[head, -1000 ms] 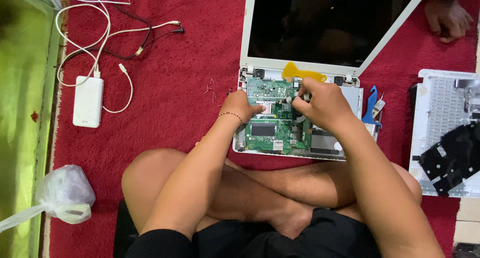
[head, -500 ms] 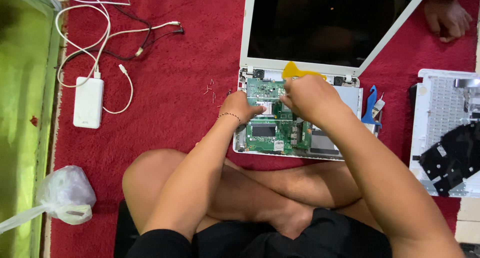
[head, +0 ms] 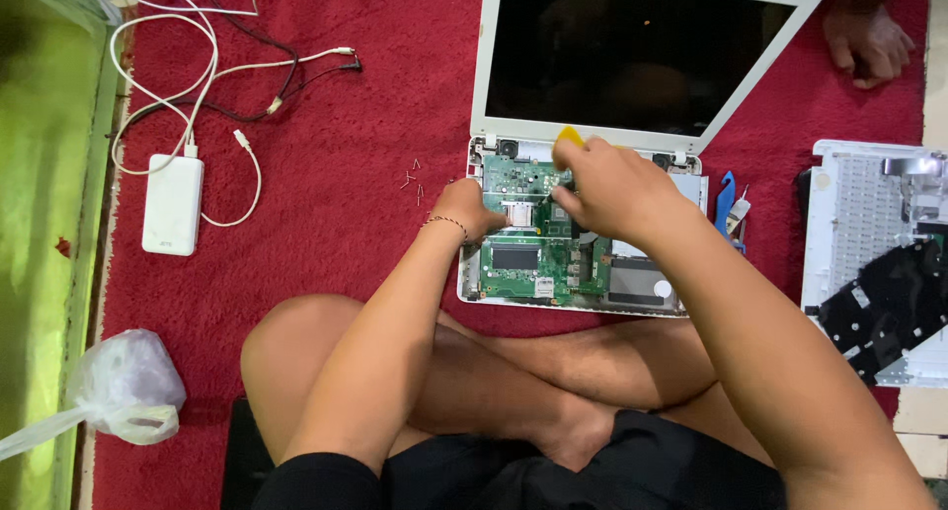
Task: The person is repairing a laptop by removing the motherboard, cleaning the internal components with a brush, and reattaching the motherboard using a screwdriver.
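Item: green motherboard, lying exposed in the white laptop base on the red carpet. Stiff, light, fragile; best handled by its edges. Left hand is pressing the board's left edge, fingers curled. Right hand is pinching a yellow pry tool, having shifted farther since earlier.

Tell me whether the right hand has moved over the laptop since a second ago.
Yes. The right hand has shifted up the green circuit board toward the screen hinge, nearer the yellow pick.
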